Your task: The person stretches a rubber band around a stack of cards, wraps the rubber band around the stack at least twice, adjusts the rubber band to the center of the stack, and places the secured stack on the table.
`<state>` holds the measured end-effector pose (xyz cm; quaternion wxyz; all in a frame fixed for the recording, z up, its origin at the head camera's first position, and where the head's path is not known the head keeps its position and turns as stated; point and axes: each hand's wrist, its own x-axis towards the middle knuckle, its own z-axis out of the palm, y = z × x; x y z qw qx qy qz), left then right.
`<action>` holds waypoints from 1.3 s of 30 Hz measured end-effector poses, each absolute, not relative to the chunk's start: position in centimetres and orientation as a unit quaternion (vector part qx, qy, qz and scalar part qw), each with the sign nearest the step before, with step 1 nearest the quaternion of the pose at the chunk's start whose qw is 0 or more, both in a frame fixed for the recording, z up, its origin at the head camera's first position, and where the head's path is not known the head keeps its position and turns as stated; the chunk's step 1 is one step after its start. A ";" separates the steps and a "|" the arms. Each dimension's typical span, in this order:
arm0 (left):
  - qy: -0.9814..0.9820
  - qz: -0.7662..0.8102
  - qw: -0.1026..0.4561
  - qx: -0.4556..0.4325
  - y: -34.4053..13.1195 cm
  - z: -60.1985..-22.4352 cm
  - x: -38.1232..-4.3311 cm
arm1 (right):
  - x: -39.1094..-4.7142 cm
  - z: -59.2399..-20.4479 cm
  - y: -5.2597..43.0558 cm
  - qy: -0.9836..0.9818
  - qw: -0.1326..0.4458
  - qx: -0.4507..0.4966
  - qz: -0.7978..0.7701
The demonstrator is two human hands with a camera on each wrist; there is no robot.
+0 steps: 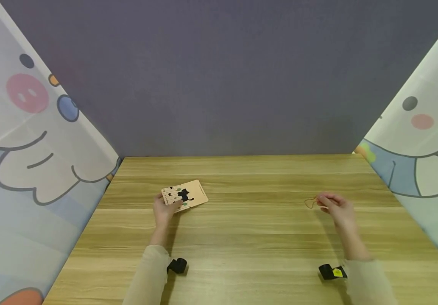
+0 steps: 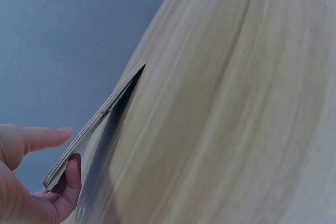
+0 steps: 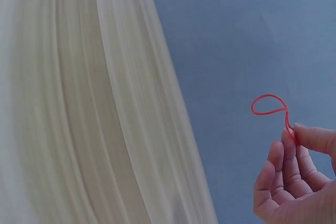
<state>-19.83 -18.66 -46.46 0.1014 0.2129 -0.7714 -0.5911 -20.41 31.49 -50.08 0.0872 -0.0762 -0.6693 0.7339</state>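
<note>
Writing: a short line of tiny print along one end of the card stack [image 1: 193, 192], too small to read. A yellow label [image 1: 337, 273] sits on the black wrist device [image 1: 326, 272] by the right cuff; any marks on it cannot be made out.

Card stack: thin, flat, cream, with rounded corners. A black cat figure near the middle, tail toward the plainer end; small dark motifs, fine lines and touches of green at the other. Edge-on, from the left wrist, several thin layers show, with a small step partway along the underside. It is at the left of the worktop [image 1: 249, 237], tilted; whether its far end touches down, cannot tell.

Left hand [image 1: 164, 209] grips the stack at its near-left corner, thumb over the printed face, fingers beneath.

Red loop [image 3: 286, 113]: thin, cord-like, twisted into a small eye above the fingertips. Right hand [image 1: 335, 206] pinches it between thumb and forefinger over the right side of the worktop, well apart from the stack.

Surface: pale yellow-brown wood grain, streaks running side to side. Behind it, a plain dark grey panel [image 1: 234, 84]. Cartoon-printed sheets flank both sides: pink snout on the left sheet [image 1: 28, 131], pink cheek on the right sheet [image 1: 428, 144]. Cream sleeves [image 1: 148, 271] on both arms.
</note>
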 end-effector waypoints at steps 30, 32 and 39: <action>-0.629 -0.735 0.166 0.191 -15.0 -45.2 -17.7 | -20.8 -51.1 25.0 -0.622 0.118 -0.010 0.774; -0.625 -0.741 0.161 0.184 -14.3 -45.0 -17.6 | -21.1 -51.2 24.6 -0.613 0.122 -0.014 0.780; -0.619 -0.755 0.168 0.133 -12.2 -45.0 -17.6 | -20.9 -49.9 23.4 -0.571 0.105 0.016 0.814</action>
